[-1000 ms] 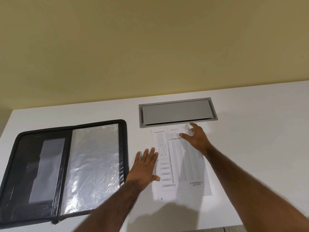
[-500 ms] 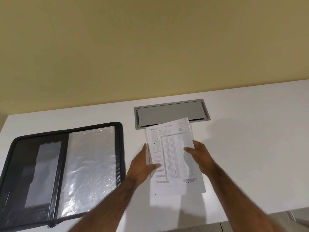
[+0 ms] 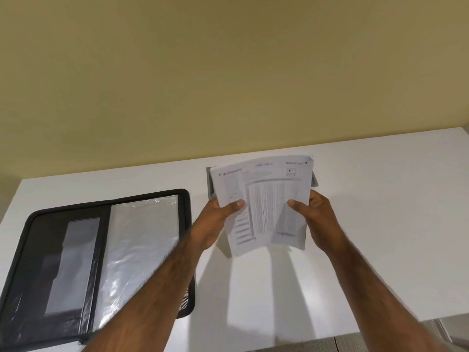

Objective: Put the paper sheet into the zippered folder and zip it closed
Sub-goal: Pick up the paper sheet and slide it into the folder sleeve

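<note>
1. At lower left, the black zippered fabric folder is laid open on the white table.
2. At centre, the printed white paper sheet is held up, pinched by left hand and right hand.
3. Insertion and zipping are judged outstanding.

matt printed paper sheet, glossy crinkled plastic sleeve in black fabric folder, smooth white table

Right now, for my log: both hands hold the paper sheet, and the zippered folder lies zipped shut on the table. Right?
No: the head view shows the zippered folder lying open on the table. Left hand and right hand do hold the paper sheet.
</note>
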